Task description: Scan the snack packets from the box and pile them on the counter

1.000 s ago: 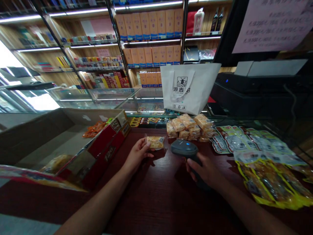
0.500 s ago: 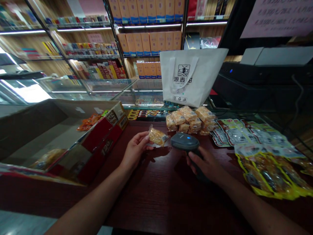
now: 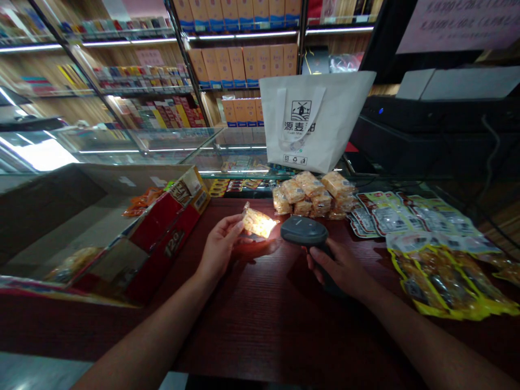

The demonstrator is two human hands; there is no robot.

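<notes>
My left hand (image 3: pixel 219 246) pinches a small clear-wrapped snack packet (image 3: pixel 257 222) and holds it tilted above the dark red counter (image 3: pixel 264 314). The packet glows under the scanner's light. My right hand (image 3: pixel 339 268) is wrapped round the handle of a dark grey barcode scanner (image 3: pixel 304 231), whose head points left at the packet from a few centimetres away. Just behind them lies a pile of similar orange snack packets (image 3: pixel 312 195).
A white paper bag (image 3: pixel 312 122) stands behind the pile. Flat yellow and white snack packs (image 3: pixel 430 244) cover the counter's right side. An open red carton (image 3: pixel 162 233) sits at left inside a larger cardboard box (image 3: pixel 52 211). Black till equipment (image 3: pixel 430 130) is at right, shelves behind.
My left hand has lifted and tilted the packet towards the scanner, and the packet is now lit by the scanner's beam. My right hand with the scanner has barely shifted.
</notes>
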